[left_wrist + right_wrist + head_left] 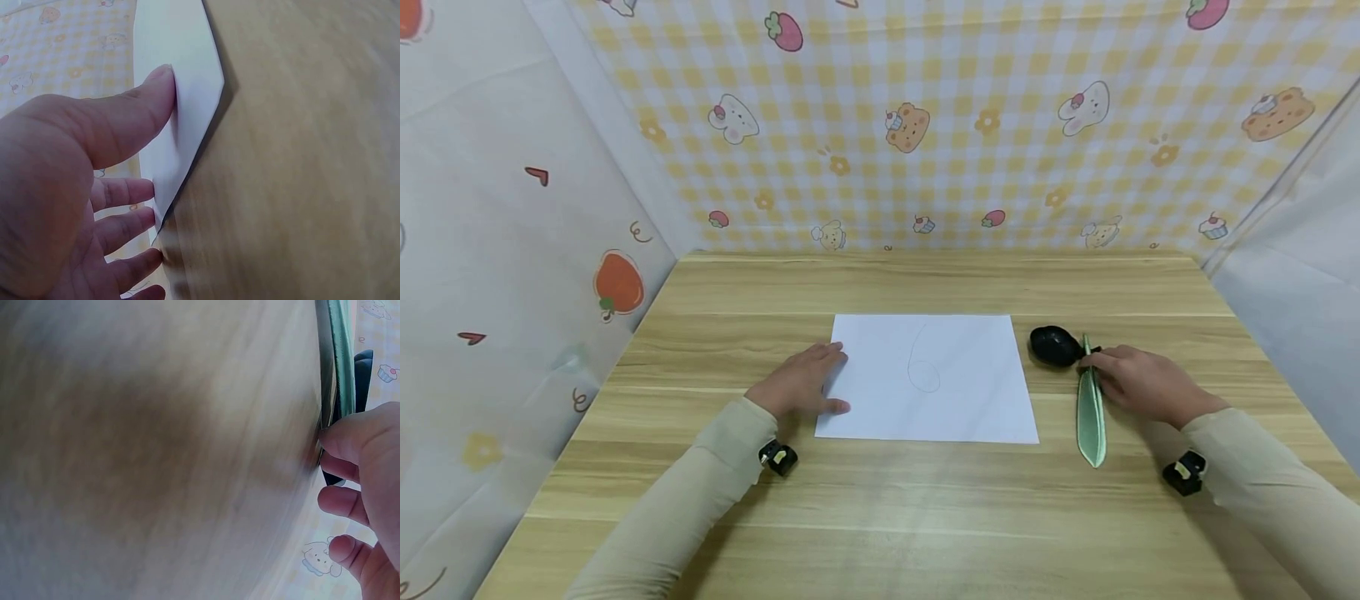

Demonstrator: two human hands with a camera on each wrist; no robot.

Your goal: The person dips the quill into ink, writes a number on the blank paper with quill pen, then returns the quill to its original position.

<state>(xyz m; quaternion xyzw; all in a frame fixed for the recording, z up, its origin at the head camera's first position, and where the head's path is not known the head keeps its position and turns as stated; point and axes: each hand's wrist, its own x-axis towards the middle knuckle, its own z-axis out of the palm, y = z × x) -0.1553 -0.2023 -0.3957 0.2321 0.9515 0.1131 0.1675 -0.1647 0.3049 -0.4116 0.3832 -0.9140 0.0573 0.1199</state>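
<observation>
Left hand point(801, 382) flat, fingers released, on left edge of white paper sheet point(928, 377) mid-table; right hand point(1138, 385) pinching green leaf-shaped feather pen point(1091, 410) near right edge; better lifted slowly, paper kept pressed.

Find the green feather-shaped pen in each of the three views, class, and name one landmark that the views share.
Head: green pen lies right of the paper, right hand on its upper part.
Left wrist: not in it.
Right wrist: along the top right edge, thumb against it.
Shared landmark: the wooden table.

White paper point(955, 358), green feather pen point(1090, 417) (black holder point(1054, 345)), wood-grain table point(925, 500)
</observation>
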